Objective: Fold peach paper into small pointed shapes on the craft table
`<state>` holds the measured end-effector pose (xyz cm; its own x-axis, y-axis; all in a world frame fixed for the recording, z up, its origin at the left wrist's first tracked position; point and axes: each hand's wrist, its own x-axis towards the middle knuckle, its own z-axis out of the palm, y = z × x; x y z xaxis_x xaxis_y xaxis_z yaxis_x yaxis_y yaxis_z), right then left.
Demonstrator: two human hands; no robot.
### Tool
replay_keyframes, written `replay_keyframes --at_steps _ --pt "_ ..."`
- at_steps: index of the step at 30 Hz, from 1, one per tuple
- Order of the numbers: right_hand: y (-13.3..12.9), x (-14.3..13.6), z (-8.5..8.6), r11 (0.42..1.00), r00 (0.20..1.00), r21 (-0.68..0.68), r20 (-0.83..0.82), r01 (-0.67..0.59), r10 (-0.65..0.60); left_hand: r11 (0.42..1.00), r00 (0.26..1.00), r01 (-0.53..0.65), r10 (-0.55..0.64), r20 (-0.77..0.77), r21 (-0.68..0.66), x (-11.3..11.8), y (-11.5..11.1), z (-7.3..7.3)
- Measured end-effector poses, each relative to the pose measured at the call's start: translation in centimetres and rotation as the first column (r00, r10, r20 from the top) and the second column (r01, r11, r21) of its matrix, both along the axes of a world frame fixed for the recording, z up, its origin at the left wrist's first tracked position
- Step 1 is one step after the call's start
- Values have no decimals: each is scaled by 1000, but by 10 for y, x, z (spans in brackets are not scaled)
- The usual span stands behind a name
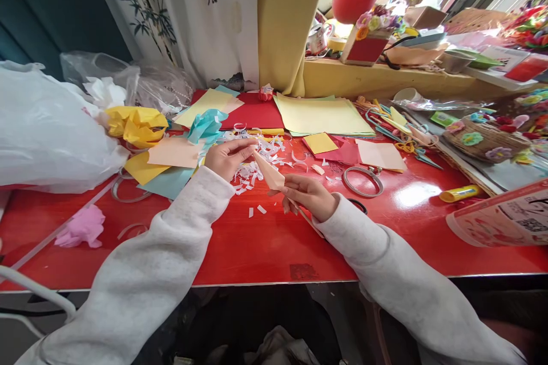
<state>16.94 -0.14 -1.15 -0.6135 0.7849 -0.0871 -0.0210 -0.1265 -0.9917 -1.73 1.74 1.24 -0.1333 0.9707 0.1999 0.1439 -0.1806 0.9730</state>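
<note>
A folded piece of peach paper (pixel 269 174) is stretched between my two hands above the red table. My left hand (pixel 229 158) pinches its upper left tip between thumb and fingers. Around its lower right end my right hand (pixel 309 196) is closed, and a thin strip of similar colour runs below that palm toward the wrist; I cannot tell whether it belongs to the same piece. Behind the paper lies a heap of white paper shreds (pixel 246 174). A few small white scraps (pixel 261 209) rest on the table in front.
Yellow sheets (pixel 323 117) and a red sheet (pixel 257 111) lie at the back. Right of my hands are a clear ring-shaped tape roll (pixel 363 182), scissors (pixel 422 155), a yellow glue stick (pixel 460 193) and a pink tub (pixel 500 214). A white plastic bag (pixel 51 131) and pink crumpled paper (pixel 82 227) sit at left.
</note>
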Motion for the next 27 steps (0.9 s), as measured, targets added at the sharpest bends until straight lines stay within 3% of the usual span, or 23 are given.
replay_keyframes --at_steps 10,14,20,27 --pt "1 -1 -3 999 1000 -33 -6 -7 7 998 996 -10 15 88 -59 -1 0 -1" --pt "0 1 -1 992 996 -107 -70 -63 56 999 998 42 -41 37 -14 0 0 -1" --pt "-3 0 5 957 979 -236 -151 -167 133 990 982 138 -140 128 25 4 0 -1" --pt "-7 -3 5 979 995 -189 -86 -70 54 996 995 86 -85 59 -6 5 -3 4"
